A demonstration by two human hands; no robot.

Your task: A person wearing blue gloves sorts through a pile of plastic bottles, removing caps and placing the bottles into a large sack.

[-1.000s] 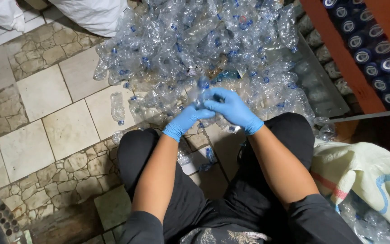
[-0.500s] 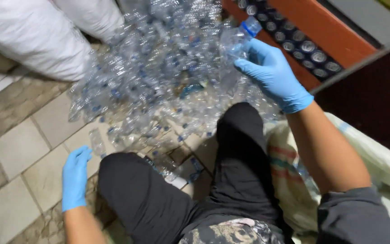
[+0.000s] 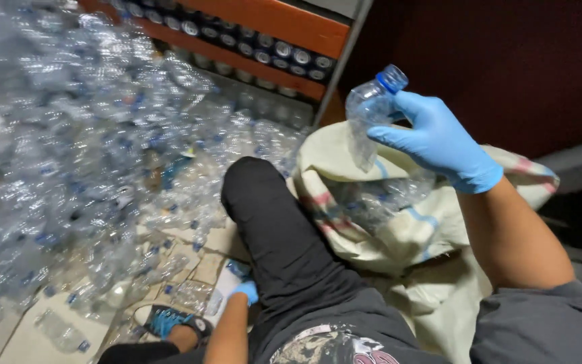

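My right hand point(image 3: 439, 138), in a blue glove, holds a crushed clear plastic bottle point(image 3: 368, 111) with a blue cap above the open mouth of a cream woven sack point(image 3: 399, 229) with red and blue stripes. Several clear bottles lie inside the sack. My left hand point(image 3: 245, 291), also gloved in blue, is low between my legs, near loose bottles on the tiled floor; my black trouser leg partly hides it, so its grasp is unclear.
A large heap of crushed clear bottles point(image 3: 82, 155) covers the floor at left. An orange rack point(image 3: 271, 27) with rows of dark bottles stands behind. My shoe point(image 3: 166, 318) rests on the floor tiles point(image 3: 35, 340) among stray bottles.
My right hand has carried the bottle from over the heap rightwards to above the sack. My view has swung right. My left hand has shifted inward between my legs.
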